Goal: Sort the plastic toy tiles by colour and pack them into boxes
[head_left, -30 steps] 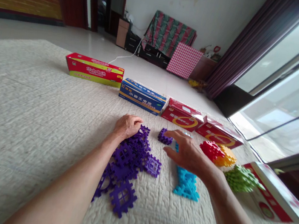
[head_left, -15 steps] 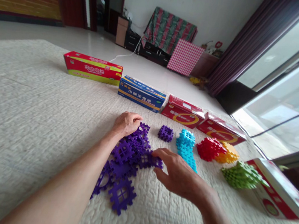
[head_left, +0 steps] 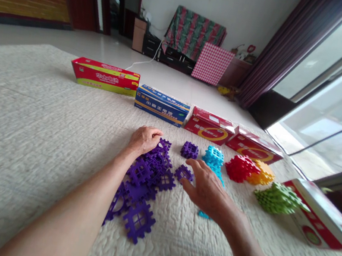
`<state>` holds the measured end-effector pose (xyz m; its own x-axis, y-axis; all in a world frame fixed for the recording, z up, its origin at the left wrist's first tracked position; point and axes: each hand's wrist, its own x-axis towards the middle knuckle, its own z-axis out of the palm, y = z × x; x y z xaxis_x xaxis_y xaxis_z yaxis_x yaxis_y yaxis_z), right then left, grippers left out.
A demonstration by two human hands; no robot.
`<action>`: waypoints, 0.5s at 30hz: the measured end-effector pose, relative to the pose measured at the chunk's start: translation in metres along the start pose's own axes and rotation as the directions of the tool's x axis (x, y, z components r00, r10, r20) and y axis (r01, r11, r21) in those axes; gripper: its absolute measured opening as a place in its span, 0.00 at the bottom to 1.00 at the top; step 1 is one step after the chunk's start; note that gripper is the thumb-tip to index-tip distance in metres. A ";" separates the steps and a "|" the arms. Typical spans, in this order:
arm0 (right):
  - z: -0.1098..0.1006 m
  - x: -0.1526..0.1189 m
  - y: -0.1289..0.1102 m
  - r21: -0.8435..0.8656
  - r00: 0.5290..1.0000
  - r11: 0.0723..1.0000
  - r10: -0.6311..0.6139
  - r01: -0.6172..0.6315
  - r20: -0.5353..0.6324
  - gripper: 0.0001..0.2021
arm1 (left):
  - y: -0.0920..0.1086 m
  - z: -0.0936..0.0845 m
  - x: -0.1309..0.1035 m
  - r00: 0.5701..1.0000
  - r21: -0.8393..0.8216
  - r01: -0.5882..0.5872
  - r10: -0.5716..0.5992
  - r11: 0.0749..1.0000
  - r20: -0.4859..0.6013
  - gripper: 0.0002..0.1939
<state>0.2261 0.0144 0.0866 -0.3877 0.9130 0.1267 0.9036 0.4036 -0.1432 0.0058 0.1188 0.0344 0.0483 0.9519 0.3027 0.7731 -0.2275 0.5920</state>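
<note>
A loose pile of purple interlocking building tiles (head_left: 138, 192), several with window-like openings, lies on the quilted cover. My left hand (head_left: 145, 140) rests at the pile's far left end, its fingers curled closed against the tiles; what they grip is hidden. To the right of the pile, my right hand (head_left: 204, 185) has the edge of a single purple window tile (head_left: 184, 173) between thumb and fingers. Just beyond sits a small purple stack (head_left: 190, 149). A row of light-blue tiles (head_left: 214, 155) runs partly under my right hand.
Red tiles (head_left: 240, 168), yellow tiles (head_left: 262, 174) and green tiles (head_left: 279, 198) are heaped at the right. Behind stand a red-and-yellow box (head_left: 105, 77), a blue box (head_left: 161, 105) and two dark-red boxes (head_left: 209, 126). A white-and-red box (head_left: 322, 219) lies at far right.
My right hand has moved slightly away and to the right, and the purple tile at its fingers has come apart from the pile. My left hand has stayed nearly in place.
</note>
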 end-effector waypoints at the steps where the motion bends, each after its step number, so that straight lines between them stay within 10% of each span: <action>1: 0.001 0.000 0.001 -0.010 1.000 1.000 0.001 -0.001 -0.001 0.14 | 0.000 0.000 0.000 1.000 0.002 0.000 0.000 1.000 -0.002 0.13; 15: -0.013 0.018 0.015 0.038 0.997 0.998 -0.043 0.046 -0.068 0.15 | -0.001 0.001 0.000 1.000 0.001 -0.016 0.016 1.000 -0.007 0.13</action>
<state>0.2353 0.0367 0.0994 -0.4132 0.8886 0.1990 0.8774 0.4470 -0.1742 0.0057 0.1195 0.0333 0.0559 0.9465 0.3177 0.7728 -0.2425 0.5864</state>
